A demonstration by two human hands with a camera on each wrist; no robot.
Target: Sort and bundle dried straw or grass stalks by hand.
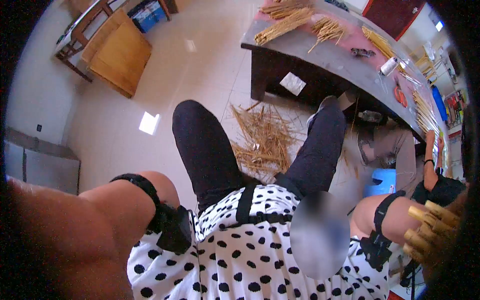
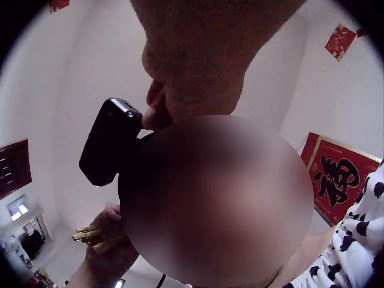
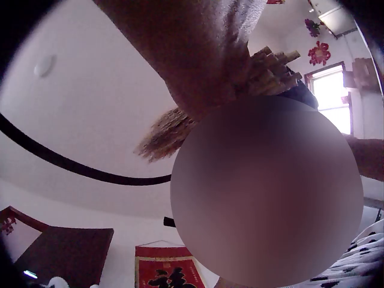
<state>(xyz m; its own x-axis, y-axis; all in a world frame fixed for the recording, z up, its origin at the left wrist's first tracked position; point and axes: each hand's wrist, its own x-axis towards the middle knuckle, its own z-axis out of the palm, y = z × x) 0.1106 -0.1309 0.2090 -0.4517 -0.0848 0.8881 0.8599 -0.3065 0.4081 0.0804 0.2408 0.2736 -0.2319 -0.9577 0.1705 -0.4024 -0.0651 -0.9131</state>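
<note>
My right hand (image 3: pixel 210 66) is raised beside my head and grips a bundle of straw stalks (image 3: pixel 273 69). The cut ends stick out on one side of the fist, and a bushy, frayed end (image 3: pixel 165 135) shows on the other. In the head view the thick stalk ends (image 1: pixel 430 230) appear at the lower right. My left hand (image 2: pixel 195 72) is also up at head height, its fingertips at the edge of a black camera-like device (image 2: pixel 111 141). I cannot tell whether those fingers pinch it or only touch it.
Loose straw (image 1: pixel 262 137) lies on the floor between my legs. A long table (image 1: pixel 320 55) at the right bears straw bundles (image 1: pixel 285 25), a white spool (image 1: pixel 388 66) and red-handled pliers (image 1: pixel 400 95). Another person's arm (image 1: pixel 430 165) reaches to stalks there, near a blue stool (image 1: pixel 382 181).
</note>
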